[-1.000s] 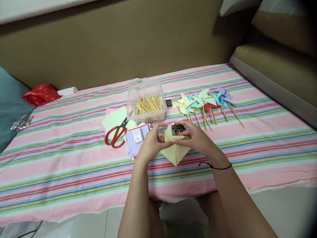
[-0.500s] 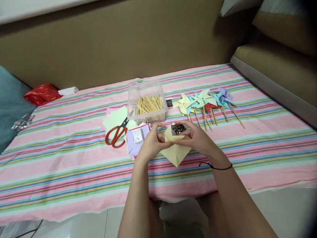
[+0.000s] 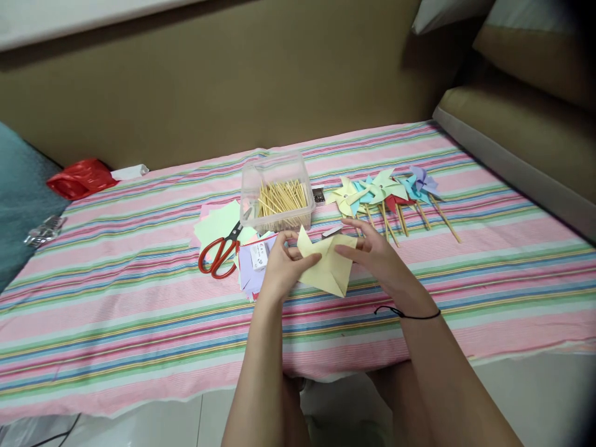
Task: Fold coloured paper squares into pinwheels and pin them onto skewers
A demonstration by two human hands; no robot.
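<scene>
A pale yellow sheet of paper (image 3: 326,270), creased and with points sticking up at its far side, is held just above the striped cloth. My left hand (image 3: 286,264) pinches its left part, thumb on the face towards me. On the right, my right hand (image 3: 370,253) grips the other edge between thumb and fingers. Behind the sheet, a small container (image 3: 332,231) is mostly covered. Left of my left hand lies a stack of coloured paper (image 3: 250,282) with a small white box (image 3: 259,256) on top.
Red-handled scissors (image 3: 218,256) rest on green and pink sheets. A clear plastic box (image 3: 274,162) holds many wooden sticks (image 3: 282,202). Several paper pinwheels on sticks (image 3: 382,186) lie at the back right. A red plastic bag (image 3: 82,179) sits far left.
The yellow paper has turned and its folded points have spread from the middle. My thumbs have moved apart, and the paper now covers the dark pieces in the small container.
</scene>
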